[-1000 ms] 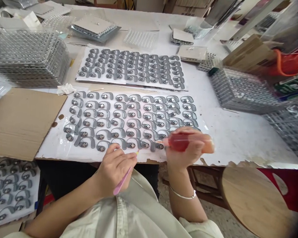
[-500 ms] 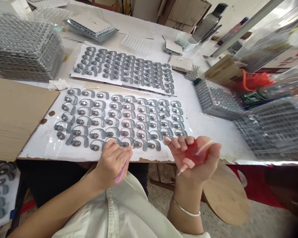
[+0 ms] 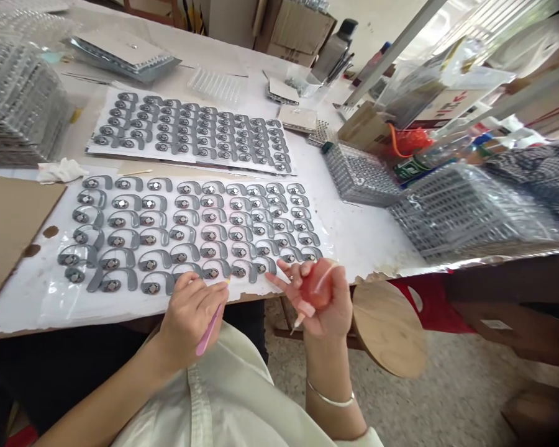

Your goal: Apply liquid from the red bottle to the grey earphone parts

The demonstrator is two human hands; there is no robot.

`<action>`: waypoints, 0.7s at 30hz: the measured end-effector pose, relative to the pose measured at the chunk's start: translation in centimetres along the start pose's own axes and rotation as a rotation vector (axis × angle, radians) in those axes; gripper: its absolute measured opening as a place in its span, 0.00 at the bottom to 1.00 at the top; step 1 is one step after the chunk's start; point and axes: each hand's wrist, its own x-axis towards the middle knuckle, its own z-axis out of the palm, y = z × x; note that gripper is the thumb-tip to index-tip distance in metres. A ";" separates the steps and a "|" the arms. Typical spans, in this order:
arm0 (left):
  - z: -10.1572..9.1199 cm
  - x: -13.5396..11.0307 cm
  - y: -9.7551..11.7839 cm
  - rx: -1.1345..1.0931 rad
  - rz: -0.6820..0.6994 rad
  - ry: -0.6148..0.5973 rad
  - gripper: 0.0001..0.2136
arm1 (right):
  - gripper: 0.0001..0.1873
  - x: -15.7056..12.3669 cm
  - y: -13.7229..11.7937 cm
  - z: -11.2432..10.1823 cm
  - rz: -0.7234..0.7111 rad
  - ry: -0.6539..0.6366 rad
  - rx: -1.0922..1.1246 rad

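The left hand (image 3: 190, 313) pinches a pink stick (image 3: 209, 330), its tip just at the bottom row of grey ear-hook parts (image 3: 181, 218) on a white sheet (image 3: 41, 304) on the table (image 3: 377, 248), while the right hand (image 3: 323, 304), now turned palm-up off the sheet, curls loosely around a red rubber bulb (image 3: 317, 284), beside clear trays (image 3: 361, 175) packed with more such parts.

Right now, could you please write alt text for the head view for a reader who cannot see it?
A left hand grips a pink stick and a right hand cups a red object by rows of grey hooked parts on a white sheet. Stacked clear trays stand to the right.
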 end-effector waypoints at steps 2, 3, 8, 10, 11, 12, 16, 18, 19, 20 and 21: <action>0.0 -0.2 0.0 0.000 0.001 -0.003 0.12 | 0.23 -0.2 0.3 0.6 -0.026 0.008 -0.009; 0.0 -0.3 0.0 0.003 0.001 -0.004 0.12 | 0.23 -0.3 0.3 0.8 -0.046 0.017 -0.016; -0.4 -0.6 -0.2 0.032 0.009 0.020 0.12 | 0.21 -0.2 -0.3 0.7 -0.119 0.066 -0.069; -0.5 -0.5 -0.2 0.039 0.013 0.024 0.13 | 0.21 -0.1 -0.8 0.3 -0.145 0.081 -0.086; -0.5 -0.4 -0.2 0.038 0.013 0.026 0.13 | 0.21 0.0 -1.1 0.1 -0.153 0.084 -0.094; -0.5 -0.3 -0.1 0.035 0.013 0.027 0.12 | 0.22 0.0 -1.3 -0.1 -0.158 0.082 -0.097; -0.1 0.2 0.0 0.023 0.020 0.026 0.12 | 0.25 -0.1 -1.2 0.0 -0.134 0.048 -0.082; 0.1 0.3 0.1 0.023 0.019 0.018 0.12 | 0.24 -0.3 -0.6 0.5 -0.115 0.037 -0.054; 0.1 0.3 0.1 0.023 0.018 0.015 0.12 | 0.23 -0.3 -0.3 0.8 -0.107 0.037 -0.045; 0.2 0.3 0.1 0.024 0.017 0.014 0.12 | 0.22 -0.4 0.0 1.1 -0.104 0.041 -0.043; 0.2 0.2 0.0 0.024 0.018 0.013 0.12 | 0.21 -0.4 0.2 1.3 -0.110 0.048 -0.050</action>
